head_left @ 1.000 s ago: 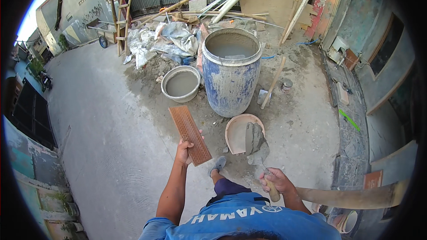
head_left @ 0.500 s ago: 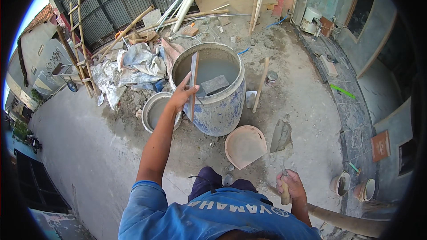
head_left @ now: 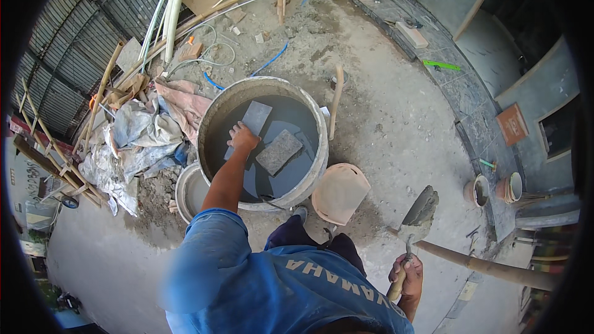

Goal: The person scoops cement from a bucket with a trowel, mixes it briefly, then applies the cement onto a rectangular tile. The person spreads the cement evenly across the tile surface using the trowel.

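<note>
My left hand (head_left: 243, 138) reaches into a large drum (head_left: 315, 167) of murky grey water, its fingers round the edge of a flat grey tile (head_left: 256, 116). A rough grey rectangular block (head_left: 279, 152) sits in the drum just right of that tile; what bears it up is hidden. At the lower right, my right hand (head_left: 408, 275) is closed round the handle of a pointed trowel (head_left: 417, 219). Grey mortar is visible on the blade, which points away from me, well apart from the drum.
A pale shallow basin (head_left: 339, 195) stands right of the drum, and a round tub (head_left: 190, 192) touches its left side. Crumpled sacks (head_left: 133, 139) lie at left. A wooden stick (head_left: 336, 102) rises behind the basin. A long pole (head_left: 489, 266) and two buckets (head_left: 476, 192) are at right.
My left hand has gone from above the drum's near rim down into it, and the tile now shows its flat face. The trowel has come up into fuller view, blade pointing away.
</note>
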`<state>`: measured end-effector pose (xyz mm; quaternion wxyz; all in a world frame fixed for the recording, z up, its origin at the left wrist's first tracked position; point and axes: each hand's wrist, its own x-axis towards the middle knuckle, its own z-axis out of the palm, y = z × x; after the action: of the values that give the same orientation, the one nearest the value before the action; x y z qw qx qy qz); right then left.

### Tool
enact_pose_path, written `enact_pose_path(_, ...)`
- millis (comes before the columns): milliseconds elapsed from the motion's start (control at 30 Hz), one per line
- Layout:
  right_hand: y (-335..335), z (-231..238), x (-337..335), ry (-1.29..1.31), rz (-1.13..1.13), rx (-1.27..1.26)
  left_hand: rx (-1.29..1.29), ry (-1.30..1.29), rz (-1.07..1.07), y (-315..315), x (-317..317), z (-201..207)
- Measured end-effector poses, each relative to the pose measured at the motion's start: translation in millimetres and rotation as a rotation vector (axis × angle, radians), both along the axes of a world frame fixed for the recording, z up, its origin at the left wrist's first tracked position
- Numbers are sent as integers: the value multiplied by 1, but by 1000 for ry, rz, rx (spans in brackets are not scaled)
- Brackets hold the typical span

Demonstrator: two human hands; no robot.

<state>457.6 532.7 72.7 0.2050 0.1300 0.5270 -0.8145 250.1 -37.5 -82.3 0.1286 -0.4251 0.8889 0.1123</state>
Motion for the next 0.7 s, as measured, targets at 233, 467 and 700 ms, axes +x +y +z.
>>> enact_pose_path(233, -57, 12, 0, -40, -87, 19, 30, 24, -93, -18, -8, -36)
enact_pose_path(467, -79, 16, -5, -25, -85, 43, 69, -37, -153, -27, -3, -18)
enact_pose_path(700, -79, 14, -5, 2, -76, 59, 139, -34, -95, -24, -1, -31)
